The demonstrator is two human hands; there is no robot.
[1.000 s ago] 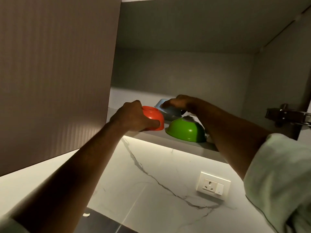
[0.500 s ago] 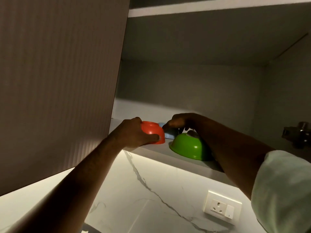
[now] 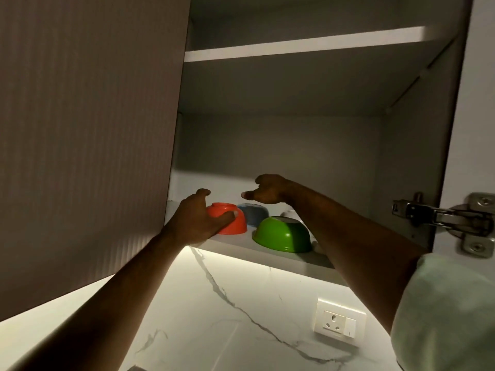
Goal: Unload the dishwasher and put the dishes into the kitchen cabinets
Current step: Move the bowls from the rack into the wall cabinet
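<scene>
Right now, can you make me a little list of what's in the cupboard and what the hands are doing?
place: open cupboard, lower shelf
orange bowl: upside down, at the left of the shelf
blue bowl: upside down, behind the orange one
green bowl: upside down, near the shelf's front edge
left hand: on the orange bowl, thumb across its side
right hand: open, above the blue bowl, holding nothing
upper shelf: nothing visible from below

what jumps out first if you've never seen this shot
Three upside-down plastic bowls on the lower cabinet shelf: an orange bowl at left, a green bowl at right, a blue bowl behind them. The left hand rests on the orange one; the right hand hovers open above.
</scene>
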